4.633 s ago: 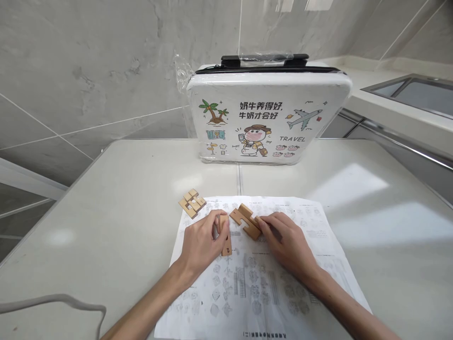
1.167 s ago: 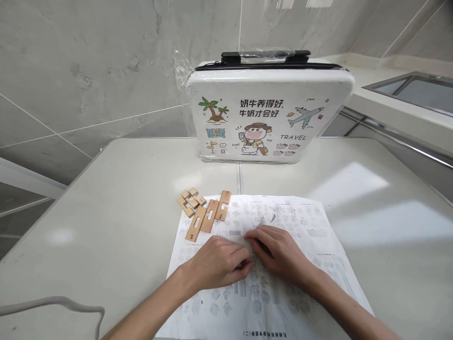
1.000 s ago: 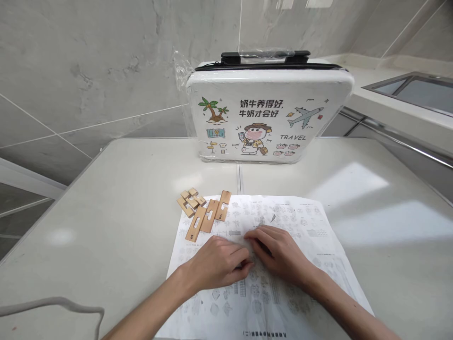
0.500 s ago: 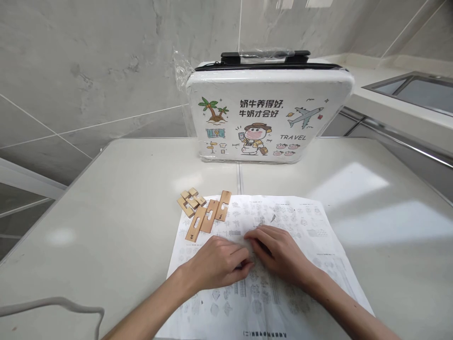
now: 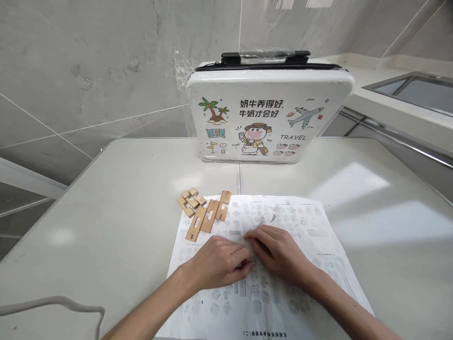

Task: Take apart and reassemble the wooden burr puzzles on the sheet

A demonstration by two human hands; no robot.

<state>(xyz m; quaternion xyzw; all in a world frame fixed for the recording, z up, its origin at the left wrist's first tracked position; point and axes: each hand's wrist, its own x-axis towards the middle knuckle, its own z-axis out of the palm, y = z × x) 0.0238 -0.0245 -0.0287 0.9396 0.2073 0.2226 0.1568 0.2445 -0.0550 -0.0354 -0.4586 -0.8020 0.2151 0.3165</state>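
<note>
A large printed sheet (image 5: 293, 307) with small puzzle diagrams lies on the table, upside down to me. On it rest both my hands, close together. My left hand (image 5: 222, 262) is closed, fingers curled and thumb against them, with nothing visible in it. Beside it, my right hand (image 5: 274, 250) has its fingers bent down to the paper; nothing shows in it either. Beyond my left hand, three flat wooden puzzle pieces with cut-out slots lie side by side: number 2 (image 5: 191, 233), number 1 (image 5: 206, 225) and number 3 (image 5: 220, 214). Several smaller notched wooden pieces (image 5: 184, 207) are clustered at their left.
A white case (image 5: 226, 87) with cartoon prints and a black handle stands at the table's back, partly wrapped in clear plastic. A grey cord (image 5: 53, 302) curves over the table (image 5: 106, 198) at near left. A tiled wall (image 5: 106, 61) rises behind.
</note>
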